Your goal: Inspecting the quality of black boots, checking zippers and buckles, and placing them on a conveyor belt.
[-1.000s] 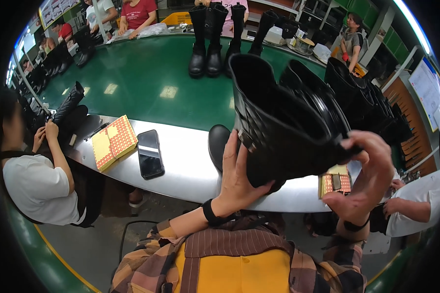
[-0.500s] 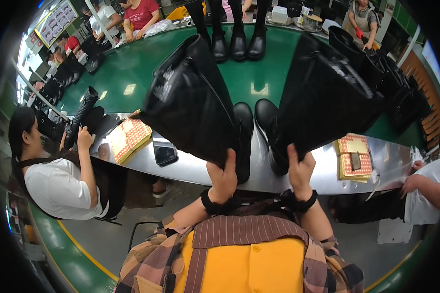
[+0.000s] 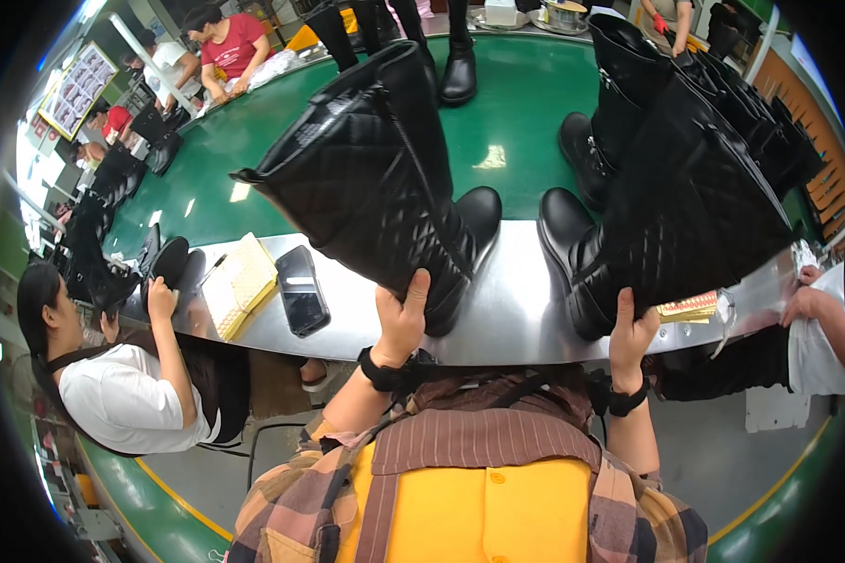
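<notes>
boots stand as a pair on the steel desk, toes toward its far edge by the green belt: the left hand point(image 3: 402, 324) is closed around the heel of the left boot point(image 3: 376, 178), the right hand point(image 3: 632, 328) around the heel of the right boot point(image 3: 685, 206). both look set down but not yet released, shafts tilting outward, a phone point(image 3: 300, 291) and notebook point(image 3: 238, 284) lying to the left.
</notes>
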Demonstrator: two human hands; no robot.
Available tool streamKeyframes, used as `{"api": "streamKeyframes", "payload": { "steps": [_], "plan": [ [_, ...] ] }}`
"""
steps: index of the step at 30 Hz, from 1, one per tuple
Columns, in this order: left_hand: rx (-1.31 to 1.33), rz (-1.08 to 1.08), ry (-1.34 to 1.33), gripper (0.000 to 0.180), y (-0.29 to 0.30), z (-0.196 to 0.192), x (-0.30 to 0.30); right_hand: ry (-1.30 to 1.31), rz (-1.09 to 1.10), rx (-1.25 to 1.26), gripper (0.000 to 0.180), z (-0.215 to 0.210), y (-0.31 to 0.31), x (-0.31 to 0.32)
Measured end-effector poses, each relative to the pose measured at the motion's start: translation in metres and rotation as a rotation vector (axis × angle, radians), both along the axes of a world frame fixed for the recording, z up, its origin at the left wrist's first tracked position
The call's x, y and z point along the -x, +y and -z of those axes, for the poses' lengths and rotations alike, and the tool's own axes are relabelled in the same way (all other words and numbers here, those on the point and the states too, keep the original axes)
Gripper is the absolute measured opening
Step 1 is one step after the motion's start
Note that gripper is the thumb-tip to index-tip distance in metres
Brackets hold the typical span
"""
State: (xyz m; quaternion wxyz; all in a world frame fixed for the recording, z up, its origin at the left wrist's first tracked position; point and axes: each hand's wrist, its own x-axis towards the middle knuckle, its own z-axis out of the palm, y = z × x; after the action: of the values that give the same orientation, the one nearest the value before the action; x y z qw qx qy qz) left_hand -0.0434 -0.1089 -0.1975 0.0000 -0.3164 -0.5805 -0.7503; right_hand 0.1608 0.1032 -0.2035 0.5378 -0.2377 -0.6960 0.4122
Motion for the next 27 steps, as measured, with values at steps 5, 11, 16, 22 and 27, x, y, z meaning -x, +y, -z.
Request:
{"api": "streamKeyframes", "payload": {
  "steps": [5, 11, 16, 22, 27],
  "plan": [
    [0.044, 0.015, 0.082, 0.027, -0.006, 0.002, 0.000, -0.024, -0.077, 0.045, 0.031, 0.014, 0.012, -0.009],
    [0.120, -0.017, 0.060, 0.043, -0.009, -0.009, -0.006, -0.187, 0.310, 0.029, 0.071, 0.022, 0.010, -0.013],
    [-0.192, -0.383, 0.614, 0.081, -0.022, -0.088, 0.015, 0.323, 0.223, -0.629, 0.035, -0.044, -0.011, -0.026],
    [0.643, -0.944, 1.049, 0.047, -0.025, -0.207, -0.008, -0.054, -0.409, -0.434, 0.009, -0.129, -0.049, 0.058],
    [0.861, -0.865, 1.124, 0.027, 0.010, -0.227, -0.014, 0.028, -0.544, -0.172, 0.020, -0.183, -0.064, 0.142]
  ]
}}
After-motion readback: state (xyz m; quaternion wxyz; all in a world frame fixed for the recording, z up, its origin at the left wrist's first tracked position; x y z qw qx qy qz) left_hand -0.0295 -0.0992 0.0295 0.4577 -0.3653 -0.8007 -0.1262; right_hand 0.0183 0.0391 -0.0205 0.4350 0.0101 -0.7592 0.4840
